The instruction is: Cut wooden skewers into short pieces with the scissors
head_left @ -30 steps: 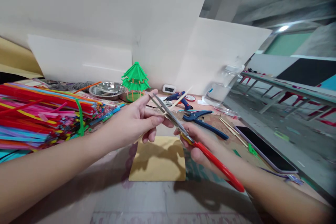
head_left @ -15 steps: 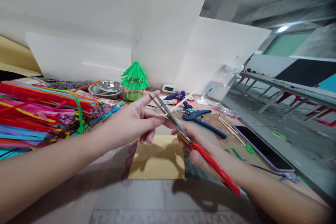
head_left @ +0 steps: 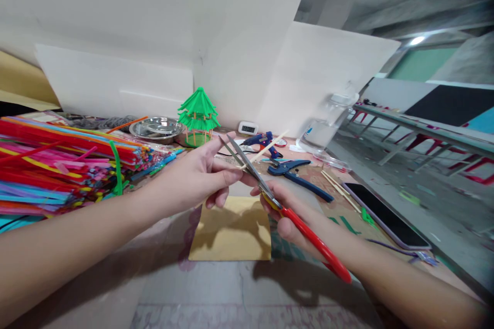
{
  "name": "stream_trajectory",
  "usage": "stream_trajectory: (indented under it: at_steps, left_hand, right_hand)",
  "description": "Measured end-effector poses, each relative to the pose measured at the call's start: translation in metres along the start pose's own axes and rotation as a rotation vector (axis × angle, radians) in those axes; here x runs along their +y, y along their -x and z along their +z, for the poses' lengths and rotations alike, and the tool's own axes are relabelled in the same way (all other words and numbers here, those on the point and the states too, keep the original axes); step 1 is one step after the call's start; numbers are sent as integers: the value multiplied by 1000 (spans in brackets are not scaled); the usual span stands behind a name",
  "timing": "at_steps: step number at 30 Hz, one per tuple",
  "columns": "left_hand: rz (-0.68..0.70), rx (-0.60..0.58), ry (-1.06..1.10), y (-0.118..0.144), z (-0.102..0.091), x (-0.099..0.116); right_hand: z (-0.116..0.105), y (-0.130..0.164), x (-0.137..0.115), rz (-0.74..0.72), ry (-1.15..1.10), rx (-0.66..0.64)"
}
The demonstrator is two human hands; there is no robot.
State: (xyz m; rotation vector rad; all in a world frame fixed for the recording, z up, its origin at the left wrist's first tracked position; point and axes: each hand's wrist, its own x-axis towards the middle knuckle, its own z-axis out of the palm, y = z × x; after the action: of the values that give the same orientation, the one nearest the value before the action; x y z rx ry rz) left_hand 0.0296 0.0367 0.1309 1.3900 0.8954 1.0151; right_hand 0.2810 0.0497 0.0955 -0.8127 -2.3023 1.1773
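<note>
Here, from the head camera, one round metal dish (head_left: pixel 157 129) sits at the back of the counter (head_left: pixel 231 288); what lies in it cannot be made out. Beside it stands one green model pavilion (head_left: pixel 198 116), upright. The left hand (head_left: pixel 200 177) pinches one thin wooden stick (head_left: pixel 265 147) between thumb and fingertips, above the counter in front of the pavilion; the stick's long axis runs from the fingers up and to the right, its free end pointing toward the back wall. The right hand (head_left: pixel 293 213) is clenched on one pair of red-handled scissors (head_left: pixel 270 198), whose blades stand parted around the stick just beside the left fingertips, tips pointing up and left, handles trailing down to the right. Under the hands lies one tan paper sheet (head_left: pixel 231 229). To the left is a large bundle of coloured straws (head_left: pixel 62 164), too many to count. Behind the scissors lie one blue glue gun (head_left: pixel 261 141) and one blue cutter (head_left: pixel 295 175); one phone (head_left: pixel 386 216) lies flat on the right.
</note>
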Motion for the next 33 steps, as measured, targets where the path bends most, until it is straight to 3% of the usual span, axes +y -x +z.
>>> stream_trajectory:
  at_steps: [10,19,23,29,33]
  left_hand:
    - [2,1,-24,-1,-4,-6]
    - [6,-107,62,-7,-9,-12]
    - [-5,-134,35,-9,-11,-12]
    - [-77,-25,-164,-10,-12,-17]
    - [18,2,-556,-6,-10,-13]
  right_hand:
    - [4,-4,3,-2,81,48]
    - [7,-9,5,-27,173,148]
    - [7,-9,3,32,230,160]
    - [2,-13,-5,47,253,198]
    - [-1,-15,-6,76,248,190]
